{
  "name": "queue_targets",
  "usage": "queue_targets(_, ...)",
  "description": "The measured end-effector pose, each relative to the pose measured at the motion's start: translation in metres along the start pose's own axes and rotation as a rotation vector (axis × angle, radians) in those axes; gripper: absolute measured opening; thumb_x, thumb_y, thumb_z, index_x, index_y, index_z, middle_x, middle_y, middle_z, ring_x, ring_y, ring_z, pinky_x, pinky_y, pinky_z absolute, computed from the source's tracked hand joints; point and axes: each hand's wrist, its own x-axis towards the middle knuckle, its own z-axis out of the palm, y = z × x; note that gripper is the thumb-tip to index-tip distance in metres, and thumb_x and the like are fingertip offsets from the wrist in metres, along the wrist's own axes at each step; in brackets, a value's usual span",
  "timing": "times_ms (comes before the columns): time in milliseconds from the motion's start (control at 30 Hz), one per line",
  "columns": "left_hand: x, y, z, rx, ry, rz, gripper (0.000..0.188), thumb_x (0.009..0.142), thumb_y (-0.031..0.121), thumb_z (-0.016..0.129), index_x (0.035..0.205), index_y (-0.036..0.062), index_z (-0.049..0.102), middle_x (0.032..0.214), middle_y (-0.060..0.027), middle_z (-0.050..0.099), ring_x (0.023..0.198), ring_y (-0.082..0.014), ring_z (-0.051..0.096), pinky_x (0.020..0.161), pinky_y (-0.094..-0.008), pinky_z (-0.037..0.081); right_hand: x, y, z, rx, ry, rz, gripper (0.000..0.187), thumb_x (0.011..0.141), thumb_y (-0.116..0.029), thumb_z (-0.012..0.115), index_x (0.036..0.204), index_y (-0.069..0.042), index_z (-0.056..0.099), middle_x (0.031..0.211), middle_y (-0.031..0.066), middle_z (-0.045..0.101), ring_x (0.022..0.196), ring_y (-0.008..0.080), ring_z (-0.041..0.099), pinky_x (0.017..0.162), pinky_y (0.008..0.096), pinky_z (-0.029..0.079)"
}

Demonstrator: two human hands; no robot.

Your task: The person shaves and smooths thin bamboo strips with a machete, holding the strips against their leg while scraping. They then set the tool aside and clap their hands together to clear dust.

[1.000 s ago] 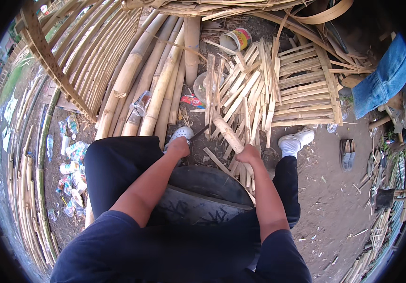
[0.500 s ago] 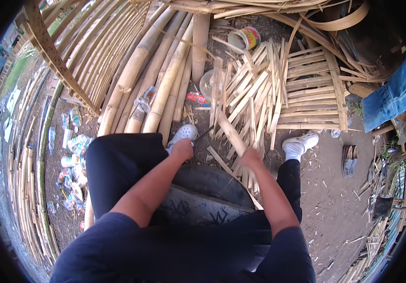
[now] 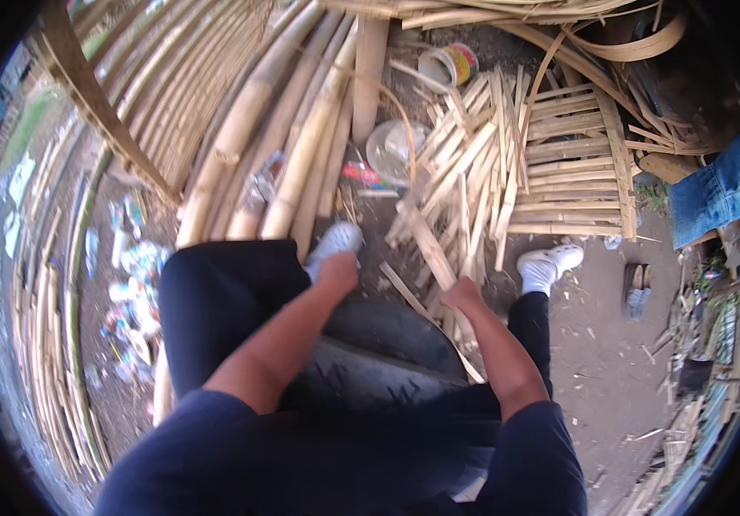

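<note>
vs half a sec ago, the upright split slats just left of the slat pile [image 3: 484, 163] are gone from that spot, so the see-through round container [image 3: 390, 153] left of the pile now shows much more. bamboo piece [image 3: 432, 249] is at the pile's near left edge, tilted, far end blurred, near end toward the person. r hand [image 3: 463, 295], on the pile's near side, has its fingers wrapped round that near end. l hand [image 3: 338, 273] is left of & nearer than the pile, by the white shoe [image 3: 336, 241]; fingers look curled but what they're on is hidden, so can't tell; the dark blade seen by it a sec ago doesn't read now. prob means a split or stroke just came free, w/ the piece in the r hand not let go; can't tell where the slats went, maybe the pile.
</note>
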Motion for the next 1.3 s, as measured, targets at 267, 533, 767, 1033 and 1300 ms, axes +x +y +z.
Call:
queue_targets(267,-0.019,-0.02,0.02,-0.091,-0.034,-0.126,0.025,0.084,0.014,0.063,0.106,0.0017,0.065,0.111,-0.0192,0.067,0.104,-0.0331,0.066,0.088,-0.0413,0.054,-0.034,-0.066,-0.146,0.517,0.336,-0.133,0.038,0.064,-0.024,0.072,0.094,0.0,0.069,0.098,0.0213,0.07,0.095,0.0367,0.068,0.084,0.042,0.055)
queue_targets(533,-0.04,0.008,-0.067,0.055,-0.003,0.114,0.051,0.082,0.017,0.064,0.132,0.0118,0.053,0.132,-0.0184,0.054,0.124,-0.0328,0.051,0.102,-0.0396,0.043,-0.023,-0.043,-0.065,0.013,-0.227,0.073,0.05,0.065,-0.029,0.073,0.106,0.0,0.068,0.111,0.0213,0.068,0.105,0.0324,0.067,0.093,0.0394,0.052)
queue_targets(767,-0.037,0.01,-0.055,0.097,0.007,0.138,0.053,0.082,0.018,0.064,0.133,0.0131,0.053,0.133,-0.0165,0.054,0.125,-0.0318,0.051,0.103,-0.0387,0.043,-0.036,-0.062,-0.065,0.523,0.168,0.064,0.041,0.065,-0.023,0.071,0.096,0.004,0.068,0.1,0.0246,0.069,0.093,0.0359,0.069,0.083,0.0391,0.056)
queue_targets(1033,-0.033,0.017,-0.037,0.145,0.018,0.163,0.056,0.081,0.018,0.065,0.135,0.0147,0.053,0.134,-0.0143,0.054,0.126,-0.0306,0.05,0.105,-0.0376,0.042,-0.037,-0.052,-0.028,0.139,-0.04,-0.061,0.066,0.061,-0.029,0.083,0.117,-0.001,0.062,0.108,0.0214,0.066,0.105,0.0367,0.064,0.092,0.0413,0.051)
queue_targets(1300,-0.031,-0.005,-0.027,0.176,-0.019,0.105,0.058,0.08,0.019,0.066,0.137,0.0163,0.052,0.135,-0.0121,0.054,0.127,-0.0294,0.05,0.106,-0.0366,0.041,-0.13,-0.153,-0.066,0.387,0.232,-1.207,0.056,0.077,-0.025,0.078,0.125,-0.009,0.056,0.117,0.0114,0.058,0.109,0.0311,0.057,0.094,0.0412,0.047)
